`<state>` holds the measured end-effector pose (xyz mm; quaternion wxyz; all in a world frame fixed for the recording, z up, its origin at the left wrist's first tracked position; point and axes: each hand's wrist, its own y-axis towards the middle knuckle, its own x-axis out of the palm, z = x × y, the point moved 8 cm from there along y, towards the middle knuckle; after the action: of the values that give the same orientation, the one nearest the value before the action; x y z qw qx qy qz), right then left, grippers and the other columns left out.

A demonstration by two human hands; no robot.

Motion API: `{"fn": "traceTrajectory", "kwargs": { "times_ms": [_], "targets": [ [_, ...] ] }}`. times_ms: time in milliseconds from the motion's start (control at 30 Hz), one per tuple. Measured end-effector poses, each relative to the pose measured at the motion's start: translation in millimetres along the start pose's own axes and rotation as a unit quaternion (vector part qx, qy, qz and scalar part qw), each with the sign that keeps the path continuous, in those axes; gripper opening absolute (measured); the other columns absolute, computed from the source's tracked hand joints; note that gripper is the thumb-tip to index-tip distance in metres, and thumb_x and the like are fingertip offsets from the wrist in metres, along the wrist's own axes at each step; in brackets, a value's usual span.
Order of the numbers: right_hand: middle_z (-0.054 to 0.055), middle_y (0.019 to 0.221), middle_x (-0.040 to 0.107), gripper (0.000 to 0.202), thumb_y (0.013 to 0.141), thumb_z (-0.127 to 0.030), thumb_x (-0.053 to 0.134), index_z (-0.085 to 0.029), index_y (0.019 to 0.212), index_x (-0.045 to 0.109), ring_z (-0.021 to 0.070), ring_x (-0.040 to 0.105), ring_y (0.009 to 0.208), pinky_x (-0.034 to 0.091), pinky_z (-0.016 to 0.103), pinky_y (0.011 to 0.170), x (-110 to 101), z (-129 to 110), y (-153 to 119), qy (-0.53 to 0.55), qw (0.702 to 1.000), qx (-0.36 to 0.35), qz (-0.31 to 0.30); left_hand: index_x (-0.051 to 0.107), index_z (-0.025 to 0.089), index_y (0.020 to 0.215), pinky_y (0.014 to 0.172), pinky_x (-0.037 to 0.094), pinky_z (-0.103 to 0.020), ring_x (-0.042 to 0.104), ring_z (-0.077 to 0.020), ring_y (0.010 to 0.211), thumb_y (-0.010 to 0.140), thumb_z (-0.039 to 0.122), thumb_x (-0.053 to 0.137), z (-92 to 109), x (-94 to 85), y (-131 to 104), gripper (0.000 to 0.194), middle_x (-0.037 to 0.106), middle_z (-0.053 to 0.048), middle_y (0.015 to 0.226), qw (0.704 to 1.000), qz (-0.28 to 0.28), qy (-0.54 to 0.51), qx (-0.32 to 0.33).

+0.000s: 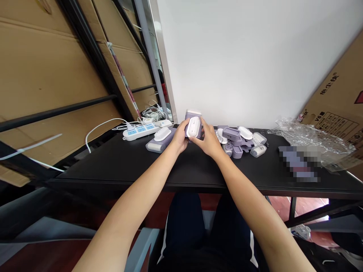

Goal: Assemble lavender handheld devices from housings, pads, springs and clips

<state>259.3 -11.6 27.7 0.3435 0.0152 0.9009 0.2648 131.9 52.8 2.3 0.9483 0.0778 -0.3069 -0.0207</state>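
Note:
Between my hands, raised just above the black table, is a purple-grey plastic casing with a white oval piece on the side facing me. My left hand grips its left side, and my right hand has its fingers on the right side and lower edge. A similar purple-grey casing lies left of my left hand, with a white oval part on top. To the right of my right hand is a pile of purple-grey plastic parts, mixed with white oval pieces and coiled springs.
A white power strip with plugs and cables sits at the table's back left. Crumpled clear plastic lies on the right, near a blurred-out flat object on the black table. Cardboard leans at right; a white wall stands behind.

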Motion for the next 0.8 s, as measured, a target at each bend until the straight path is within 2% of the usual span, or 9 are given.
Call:
{"fn": "traceTrajectory", "kwargs": {
  "times_ms": [67,167,367,600,800],
  "targets": [
    [0.016,0.14,0.051,0.1,0.084,-0.049,0.075,-0.03,0.167,0.022,0.0286,0.061,0.115,0.051,0.048,0.102,-1.5,2.4,1.0,0.019,1.0,0.008,0.011,0.07,0.016,0.099,0.073,0.058,-0.026,0.073,-0.0181,0.08,0.084,0.039,0.072,0.6,1.6,-0.2,0.027,0.076,-0.004,0.089,1.0,-0.012,-0.011,-0.002],
    [0.015,0.148,0.05,0.096,0.084,-0.047,0.076,-0.029,0.165,0.027,0.0283,0.062,0.118,0.049,0.047,0.106,-1.5,1.7,2.4,0.046,0.999,-0.002,0.001,0.07,0.016,0.098,0.076,0.06,-0.028,0.075,-0.0202,0.085,0.086,0.04,0.071,2.4,3.6,-1.1,0.027,0.077,-0.005,0.091,1.0,-0.024,-0.017,-0.005],
    [0.011,0.146,0.058,0.085,0.084,-0.045,0.077,-0.03,0.16,0.04,0.0264,0.066,0.111,0.052,0.044,0.102,-7.0,0.0,3.9,0.059,0.998,-0.005,-0.006,0.07,0.016,0.099,0.069,0.06,-0.027,0.075,-0.0209,0.083,0.086,0.041,0.07,3.9,3.1,-1.4,0.028,0.077,-0.006,0.089,1.0,-0.02,-0.009,-0.015],
    [0.011,0.146,0.059,0.088,0.085,-0.046,0.077,-0.029,0.162,0.037,0.0265,0.065,0.112,0.05,0.043,0.102,-8.9,-0.2,3.4,0.053,0.998,-0.016,-0.012,0.071,0.016,0.104,0.072,0.061,-0.027,0.076,-0.0211,0.085,0.089,0.043,0.07,5.3,9.2,-6.2,0.03,0.078,-0.006,0.092,0.999,-0.043,-0.006,-0.014],
    [0.013,0.142,0.061,0.085,0.088,-0.049,0.073,-0.027,0.162,0.037,0.0256,0.065,0.109,0.05,0.044,0.102,-8.8,0.9,1.1,0.028,0.999,-0.013,-0.021,0.071,0.015,0.107,0.066,0.06,-0.027,0.076,-0.0217,0.082,0.094,0.042,0.063,-1.4,10.7,-8.2,0.032,0.078,-0.008,0.092,0.997,-0.048,0.006,-0.057]
  ]
}}
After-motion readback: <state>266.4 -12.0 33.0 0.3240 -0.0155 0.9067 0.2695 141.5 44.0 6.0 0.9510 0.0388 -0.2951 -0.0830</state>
